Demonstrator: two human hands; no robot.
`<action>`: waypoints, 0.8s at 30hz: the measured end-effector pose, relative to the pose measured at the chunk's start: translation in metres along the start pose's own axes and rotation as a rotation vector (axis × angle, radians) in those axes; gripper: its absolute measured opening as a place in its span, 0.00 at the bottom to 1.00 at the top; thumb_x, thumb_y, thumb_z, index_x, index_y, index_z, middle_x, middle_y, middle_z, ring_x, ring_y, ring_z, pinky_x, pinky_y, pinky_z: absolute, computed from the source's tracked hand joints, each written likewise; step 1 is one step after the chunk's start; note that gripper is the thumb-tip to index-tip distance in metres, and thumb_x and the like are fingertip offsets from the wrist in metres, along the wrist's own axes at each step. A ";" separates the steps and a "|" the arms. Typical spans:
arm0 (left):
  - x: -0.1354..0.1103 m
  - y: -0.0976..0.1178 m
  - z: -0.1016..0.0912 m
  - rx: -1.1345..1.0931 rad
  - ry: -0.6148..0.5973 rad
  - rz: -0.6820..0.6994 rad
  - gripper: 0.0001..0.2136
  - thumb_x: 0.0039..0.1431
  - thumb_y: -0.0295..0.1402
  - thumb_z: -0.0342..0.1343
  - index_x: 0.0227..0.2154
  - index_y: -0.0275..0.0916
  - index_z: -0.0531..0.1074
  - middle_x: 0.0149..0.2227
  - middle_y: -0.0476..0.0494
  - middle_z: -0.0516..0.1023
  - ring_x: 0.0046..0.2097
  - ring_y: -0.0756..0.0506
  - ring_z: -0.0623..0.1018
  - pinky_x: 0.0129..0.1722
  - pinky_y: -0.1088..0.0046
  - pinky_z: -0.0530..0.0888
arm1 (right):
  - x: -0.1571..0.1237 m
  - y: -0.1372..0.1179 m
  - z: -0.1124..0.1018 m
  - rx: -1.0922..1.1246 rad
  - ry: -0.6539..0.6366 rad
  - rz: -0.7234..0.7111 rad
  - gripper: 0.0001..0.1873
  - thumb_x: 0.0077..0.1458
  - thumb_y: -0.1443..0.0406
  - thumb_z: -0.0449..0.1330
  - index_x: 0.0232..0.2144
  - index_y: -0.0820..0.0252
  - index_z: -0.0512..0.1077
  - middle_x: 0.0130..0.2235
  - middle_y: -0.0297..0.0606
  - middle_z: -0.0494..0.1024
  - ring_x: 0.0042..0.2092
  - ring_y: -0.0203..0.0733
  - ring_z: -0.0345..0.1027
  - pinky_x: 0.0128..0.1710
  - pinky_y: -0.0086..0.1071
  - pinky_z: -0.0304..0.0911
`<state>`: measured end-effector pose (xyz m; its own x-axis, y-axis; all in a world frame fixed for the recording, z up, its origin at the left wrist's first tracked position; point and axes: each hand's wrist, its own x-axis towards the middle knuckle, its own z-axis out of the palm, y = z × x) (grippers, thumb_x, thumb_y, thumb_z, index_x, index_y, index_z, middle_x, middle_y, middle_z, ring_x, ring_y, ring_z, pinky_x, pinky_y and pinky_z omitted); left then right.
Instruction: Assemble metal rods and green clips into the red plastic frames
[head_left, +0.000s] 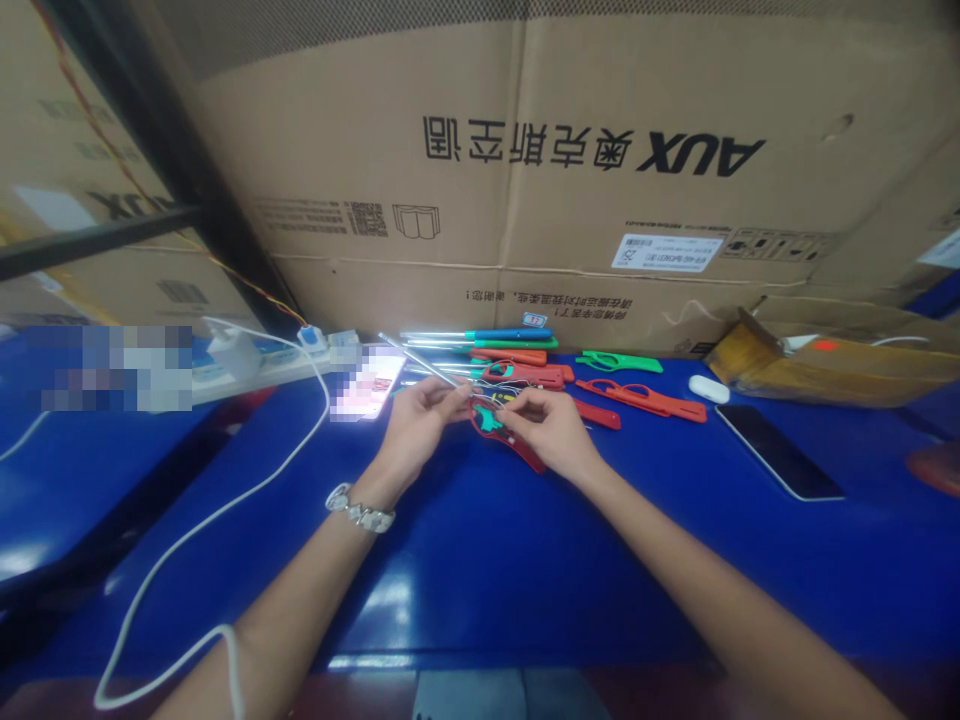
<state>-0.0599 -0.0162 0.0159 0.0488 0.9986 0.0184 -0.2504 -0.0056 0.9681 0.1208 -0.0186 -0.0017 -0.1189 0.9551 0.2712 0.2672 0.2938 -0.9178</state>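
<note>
My left hand (416, 430) is closed on a long-nosed lighter, around the place where its metal tube (427, 362) meets the red handle (531, 458). The handle lies opened up, with a green trigger piece (487, 420) and thin wires (501, 395) showing inside. Over the handle, the thumb and fingers of my right hand (553, 430) are pinched together. What is between those fingertips is too small to make out. Just behind my hands lie several more lighters, among them a blue one (514, 335) and an orange one (510, 356).
Loose green (619, 361) and red handle shells (645, 400) lie to the right. Beyond them are a white case (708, 388), a dark phone (780, 455) and an open carton (795, 370). A lit phone (367, 385), power strip (281, 358) and white cable (225, 512) are left. A large cardboard box (480, 240) walls the back.
</note>
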 end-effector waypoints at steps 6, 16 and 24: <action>0.000 -0.002 0.000 -0.010 -0.019 0.003 0.16 0.45 0.37 0.71 0.33 0.32 0.77 0.32 0.41 0.83 0.34 0.46 0.82 0.43 0.66 0.79 | 0.004 0.006 -0.002 0.197 -0.032 0.160 0.13 0.41 0.58 0.70 0.23 0.60 0.73 0.24 0.34 0.79 0.25 0.38 0.71 0.27 0.33 0.68; 0.000 -0.004 -0.001 -0.024 -0.006 -0.003 0.15 0.43 0.37 0.72 0.31 0.33 0.77 0.32 0.42 0.82 0.35 0.45 0.82 0.43 0.65 0.79 | -0.009 -0.001 0.001 -0.356 0.053 -0.441 0.10 0.61 0.64 0.58 0.42 0.53 0.78 0.43 0.39 0.82 0.43 0.44 0.77 0.45 0.38 0.73; -0.003 0.001 0.003 -0.023 0.003 -0.009 0.13 0.45 0.35 0.71 0.31 0.32 0.77 0.31 0.42 0.82 0.34 0.45 0.82 0.42 0.66 0.79 | -0.011 -0.003 0.003 -0.368 0.046 -0.439 0.07 0.61 0.65 0.58 0.36 0.54 0.77 0.43 0.39 0.82 0.43 0.43 0.77 0.43 0.36 0.71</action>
<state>-0.0571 -0.0194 0.0172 0.0487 0.9988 0.0087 -0.2720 0.0049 0.9623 0.1188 -0.0305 -0.0026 -0.2541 0.7392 0.6238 0.5183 0.6486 -0.5574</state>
